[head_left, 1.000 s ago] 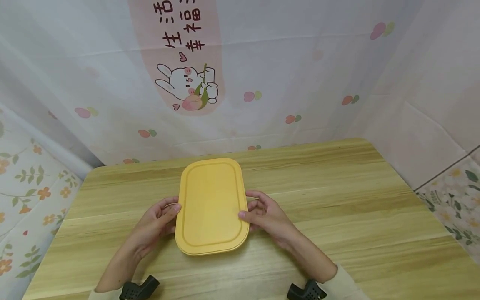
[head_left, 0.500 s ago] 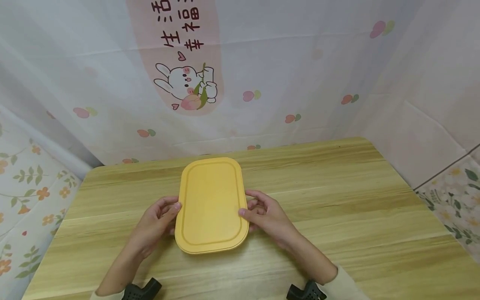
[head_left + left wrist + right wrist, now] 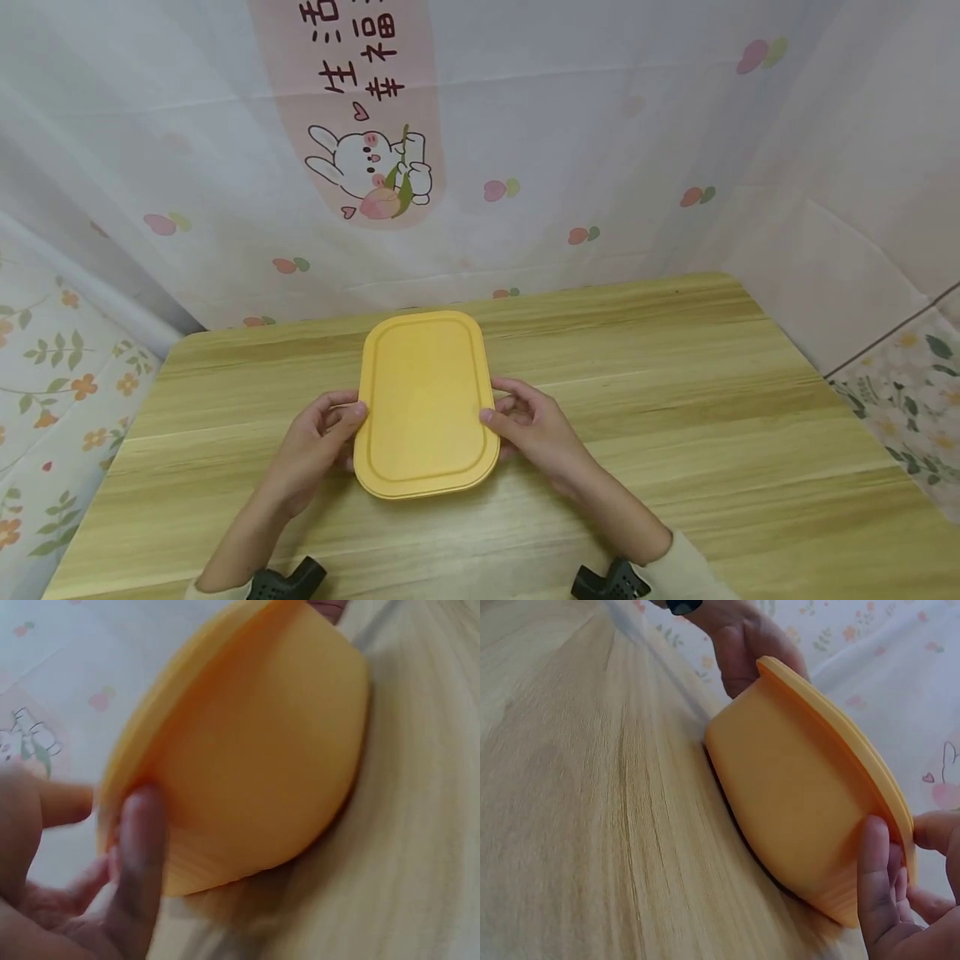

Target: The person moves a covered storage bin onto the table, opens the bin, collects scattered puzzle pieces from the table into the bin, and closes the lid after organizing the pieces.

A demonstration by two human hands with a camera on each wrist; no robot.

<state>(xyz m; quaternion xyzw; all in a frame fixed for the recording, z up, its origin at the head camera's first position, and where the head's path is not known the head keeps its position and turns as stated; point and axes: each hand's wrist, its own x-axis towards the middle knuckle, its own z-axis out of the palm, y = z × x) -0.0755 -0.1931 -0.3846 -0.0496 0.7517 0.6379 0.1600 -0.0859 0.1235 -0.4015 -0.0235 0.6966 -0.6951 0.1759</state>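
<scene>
A yellow lidded food container [image 3: 426, 400] with rounded corners stands lengthwise between both hands in the head view. Its lid has a shallow groove running around the border. My left hand [image 3: 318, 437] grips the left rim, thumb on top of the lid edge and fingers curled beneath. On the opposite side my right hand [image 3: 536, 429] pinches the right rim in the same way. Both wrist views reveal the container's deep, smooth side wall [image 3: 795, 795] below the overhanging rim, its base right at the table with a dark shadow line along it. What is inside stays hidden under the lid.
A wood-grain table [image 3: 675, 400] lies under the hands, its far edge meeting a white printed curtain [image 3: 562, 125] with a rabbit drawing. Floral cloth [image 3: 75, 392] hangs at the left. Each wrist wears a black camera mount [image 3: 611, 579].
The container's near end has shifted slightly away and a touch to the right, while both hands keep their hold on the rim. The head view has tilted very slightly.
</scene>
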